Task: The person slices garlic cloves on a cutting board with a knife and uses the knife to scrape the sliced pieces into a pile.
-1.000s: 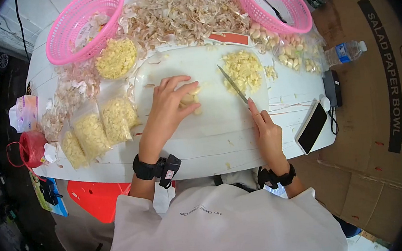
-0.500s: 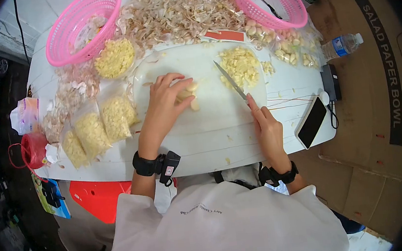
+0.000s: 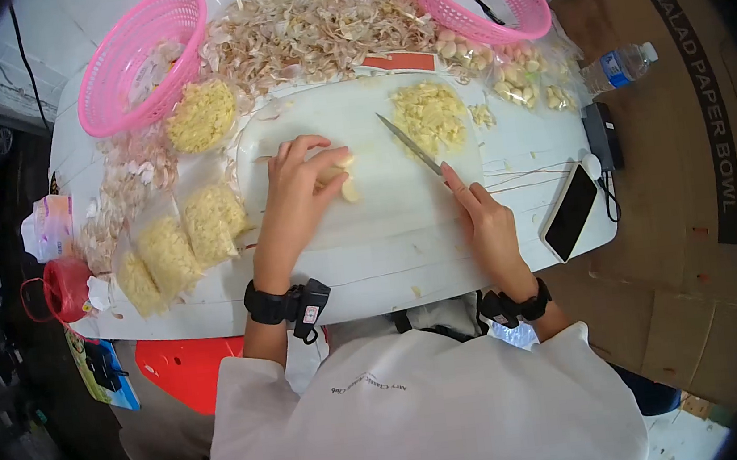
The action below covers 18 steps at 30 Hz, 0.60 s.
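On the white cutting board (image 3: pixel 367 217), my left hand (image 3: pixel 299 183) curls its fingers around a few peeled garlic cloves (image 3: pixel 349 188), partly hidden under the fingertips. My right hand (image 3: pixel 487 226) is closed around the handle of a knife (image 3: pixel 410 144). The blade points up and to the left, apart from the cloves in my left hand. Beyond the blade, a pile of chopped garlic (image 3: pixel 430 116) lies at the board's upper right.
Filled bags of chopped garlic (image 3: pixel 169 251) lie at left. Garlic skins (image 3: pixel 320 24) cover the back, between two pink baskets (image 3: pixel 89 93). Bagged cloves (image 3: pixel 515 84), a water bottle (image 3: pixel 619 67) and a phone (image 3: pixel 571 213) are at right.
The whole view has shifted slightly. My hands keep nearly the same poses, left on the cloves and right on the knife, and the blade remains away from the cloves.
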### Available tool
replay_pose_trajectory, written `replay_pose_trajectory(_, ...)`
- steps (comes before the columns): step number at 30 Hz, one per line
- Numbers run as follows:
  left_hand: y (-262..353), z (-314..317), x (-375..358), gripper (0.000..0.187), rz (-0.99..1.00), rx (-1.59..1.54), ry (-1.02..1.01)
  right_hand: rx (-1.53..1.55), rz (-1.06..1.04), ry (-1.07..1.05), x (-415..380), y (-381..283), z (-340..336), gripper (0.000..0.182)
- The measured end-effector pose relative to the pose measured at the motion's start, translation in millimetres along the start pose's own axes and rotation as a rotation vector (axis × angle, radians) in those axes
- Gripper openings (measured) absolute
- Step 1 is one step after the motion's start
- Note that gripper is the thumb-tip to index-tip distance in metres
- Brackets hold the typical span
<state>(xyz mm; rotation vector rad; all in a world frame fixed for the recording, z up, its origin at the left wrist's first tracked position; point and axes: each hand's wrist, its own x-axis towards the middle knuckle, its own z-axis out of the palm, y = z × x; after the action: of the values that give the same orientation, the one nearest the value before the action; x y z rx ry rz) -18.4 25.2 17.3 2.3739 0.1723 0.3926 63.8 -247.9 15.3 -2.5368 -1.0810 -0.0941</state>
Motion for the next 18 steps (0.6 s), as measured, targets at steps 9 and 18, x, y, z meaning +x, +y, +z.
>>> replay_pose_trajectory(9, 2, 0, 3, 0.027, 0.003, 0.02, 0.018, 0.075, 0.117, 0.169, -22, 35, -17, 0.065)
replay_pose_trajectory(18, 4, -1, 5, 0.022, 0.01, 0.015, 0.005, 0.09, 0.058, 0.196, -21, 57, -21, 0.065)
